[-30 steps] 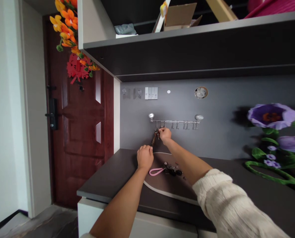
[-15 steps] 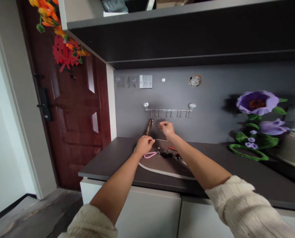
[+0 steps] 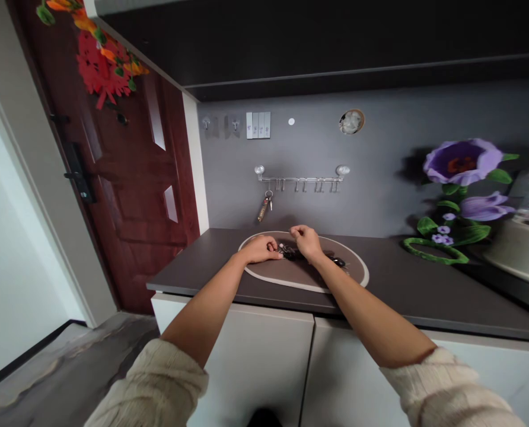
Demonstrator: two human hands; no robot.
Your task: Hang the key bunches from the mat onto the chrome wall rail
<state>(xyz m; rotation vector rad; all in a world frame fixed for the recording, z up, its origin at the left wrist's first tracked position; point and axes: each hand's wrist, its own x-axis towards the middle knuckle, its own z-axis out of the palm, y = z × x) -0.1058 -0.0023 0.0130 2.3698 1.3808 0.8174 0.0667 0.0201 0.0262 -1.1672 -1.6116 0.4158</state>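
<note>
My left hand (image 3: 262, 249) is low over the left side of an oval brown mat (image 3: 286, 279) with a pale rim. Its fingers are curled, with the fingertips at a small bunch of keys (image 3: 286, 251); what lies under the palm is hidden. Just right of it, my right hand (image 3: 306, 241) is closed above the mat, and its pinched fingers hide whatever is in them. Dark keys (image 3: 337, 261) lie on the mat beside my right wrist. On the leftmost part of the hook rail (image 3: 302, 179) hangs a key ring with a brown tag (image 3: 263, 209).
Purple fabric flowers (image 3: 462, 166) with a green base stand at the counter's right, beside a pale rounded appliance (image 3: 520, 243). A dark overhead cabinet (image 3: 335, 47) hangs above. A dark red door (image 3: 135, 196) is at the left.
My right hand has come down from near the rail to the mat. My left hand has shifted over the pink strap, which no longer shows. The view has tilted down.
</note>
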